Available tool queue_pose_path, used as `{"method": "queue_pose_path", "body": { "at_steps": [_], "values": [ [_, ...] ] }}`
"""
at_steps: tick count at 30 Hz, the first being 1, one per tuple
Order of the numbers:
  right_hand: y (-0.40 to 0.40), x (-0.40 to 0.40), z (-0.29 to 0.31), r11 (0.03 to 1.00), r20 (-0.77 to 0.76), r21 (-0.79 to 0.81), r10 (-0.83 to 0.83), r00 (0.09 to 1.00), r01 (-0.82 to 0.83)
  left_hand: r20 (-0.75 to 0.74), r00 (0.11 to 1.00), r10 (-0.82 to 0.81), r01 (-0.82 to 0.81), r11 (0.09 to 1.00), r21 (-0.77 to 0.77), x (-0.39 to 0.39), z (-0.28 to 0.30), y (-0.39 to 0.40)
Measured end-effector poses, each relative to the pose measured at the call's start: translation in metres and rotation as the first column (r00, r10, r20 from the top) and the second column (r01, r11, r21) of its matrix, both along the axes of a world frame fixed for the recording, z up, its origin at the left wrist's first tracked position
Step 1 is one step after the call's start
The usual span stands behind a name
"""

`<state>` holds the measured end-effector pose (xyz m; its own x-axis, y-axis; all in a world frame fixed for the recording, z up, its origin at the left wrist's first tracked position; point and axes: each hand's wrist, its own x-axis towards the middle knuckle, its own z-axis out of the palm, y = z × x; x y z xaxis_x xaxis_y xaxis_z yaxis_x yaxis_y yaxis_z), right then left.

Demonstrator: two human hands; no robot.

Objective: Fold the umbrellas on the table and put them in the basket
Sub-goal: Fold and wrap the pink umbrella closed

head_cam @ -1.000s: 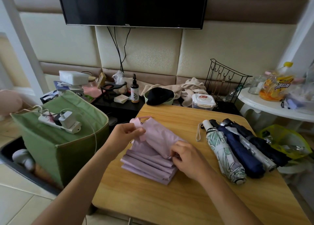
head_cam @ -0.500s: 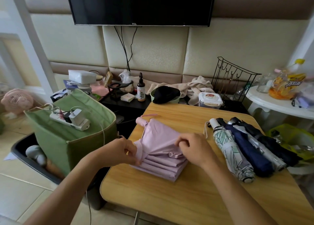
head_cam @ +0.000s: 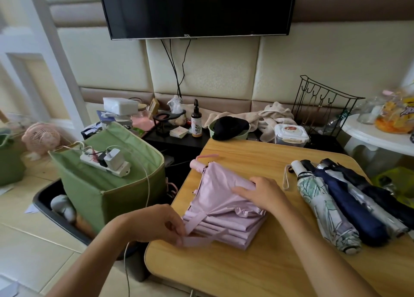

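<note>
A pink umbrella (head_cam: 220, 198) lies on the wooden table (head_cam: 257, 272), its cloth pleated into flat layers and its handle pointing away from me. My left hand (head_cam: 156, 223) pinches the pink closing strap at the umbrella's near left corner. My right hand (head_cam: 262, 192) presses flat on the top of the cloth. Several folded umbrellas lie side by side at the right: a leaf-print one (head_cam: 322, 209), a navy one (head_cam: 351, 209) and darker ones beyond. A green fabric basket (head_cam: 100, 191) stands on the floor left of the table.
A white power strip (head_cam: 105, 162) with a charger lies across the green basket's top. Behind the table are a spray bottle (head_cam: 196, 126), a bowl with a black cloth (head_cam: 230, 128), a lidded box (head_cam: 291, 134) and a wire rack (head_cam: 324, 108). A white side table (head_cam: 378, 137) stands at right.
My left hand has slid down the umbrella's left edge to the near corner and taken the strap. My right hand has moved up onto the top of the cloth and flattened.
</note>
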<state>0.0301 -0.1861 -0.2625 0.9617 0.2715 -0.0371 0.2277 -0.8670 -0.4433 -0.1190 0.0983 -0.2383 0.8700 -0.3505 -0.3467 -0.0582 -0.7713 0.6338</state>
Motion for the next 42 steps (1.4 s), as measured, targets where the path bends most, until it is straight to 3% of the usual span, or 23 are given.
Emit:
{"method": "queue_pose_path", "body": {
  "at_steps": [6, 11, 14, 15, 17, 19, 20, 22, 24, 27, 30, 33, 38, 40, 42],
  "values": [
    [0.014, 0.011, 0.007, 0.988, -0.086, -0.148, 0.041, 0.995, -0.053, -0.047, 0.998, -0.032, 0.035, 0.997, 0.065, 0.002, -0.002, -0.012],
    [0.023, 0.011, 0.015, 0.982, -0.198, -0.177, 0.033, 0.980, -0.069, -0.250, 0.961, -0.122, 0.149, 0.985, 0.092, 0.002, 0.012, -0.028],
    [0.024, 0.010, 0.016, 0.987, -0.207, -0.143, 0.049, 0.977, -0.080, -0.382, 0.906, -0.181, 0.193, 0.981, -0.007, 0.001, 0.028, -0.027],
    [0.024, 0.009, 0.017, 0.988, -0.194, -0.132, 0.058, 0.979, -0.084, -0.333, 0.928, -0.167, 0.157, 0.986, -0.058, 0.002, 0.032, -0.027],
    [0.022, 0.008, 0.016, 0.987, -0.157, -0.124, 0.078, 0.985, -0.098, -0.069, 0.998, -0.002, -0.013, 0.976, -0.216, 0.008, 0.036, -0.030],
    [0.022, 0.006, 0.017, 0.983, -0.131, -0.141, 0.098, 0.987, -0.117, 0.204, 0.948, 0.244, -0.132, 0.884, -0.448, 0.023, 0.037, -0.041],
    [0.023, 0.006, 0.018, 0.978, -0.131, -0.158, 0.114, 0.985, -0.134, 0.332, 0.887, 0.322, -0.130, 0.863, -0.489, 0.034, 0.035, -0.049],
    [0.022, 0.003, 0.022, 0.963, -0.173, -0.190, 0.159, 0.972, -0.191, 0.574, 0.755, 0.315, -0.124, 0.930, -0.347, 0.058, 0.030, -0.064],
    [0.019, -0.003, 0.030, 0.935, -0.245, -0.214, 0.229, 0.942, -0.283, 0.665, 0.734, 0.139, -0.101, 0.990, -0.096, 0.080, 0.021, -0.075],
    [0.011, -0.013, 0.038, 0.889, -0.294, -0.181, 0.358, 0.886, -0.420, 0.474, 0.880, -0.032, -0.034, 0.991, 0.131, 0.096, 0.012, -0.083],
    [0.004, -0.018, 0.038, 0.848, -0.295, -0.193, 0.429, 0.854, -0.493, 0.211, 0.974, -0.081, 0.037, 0.978, 0.204, 0.099, 0.010, -0.088],
    [-0.003, -0.020, 0.038, 0.844, -0.272, -0.191, 0.444, 0.853, -0.501, 0.079, 0.986, -0.145, 0.114, 0.945, 0.307, 0.098, 0.013, -0.098],
    [-0.009, -0.024, 0.043, 0.852, -0.300, -0.161, 0.438, 0.847, -0.498, -0.017, 0.988, -0.151, 0.138, 0.849, 0.510, 0.098, 0.008, -0.113],
    [-0.010, -0.025, 0.045, 0.852, -0.312, -0.158, 0.436, 0.844, -0.499, -0.034, 0.991, -0.132, 0.131, 0.857, 0.499, 0.098, 0.006, -0.110],
    [-0.010, -0.026, 0.048, 0.850, -0.328, -0.172, 0.426, 0.843, -0.497, -0.049, 0.993, -0.111, 0.122, 0.912, 0.393, 0.096, 0.006, -0.106]
  ]
}}
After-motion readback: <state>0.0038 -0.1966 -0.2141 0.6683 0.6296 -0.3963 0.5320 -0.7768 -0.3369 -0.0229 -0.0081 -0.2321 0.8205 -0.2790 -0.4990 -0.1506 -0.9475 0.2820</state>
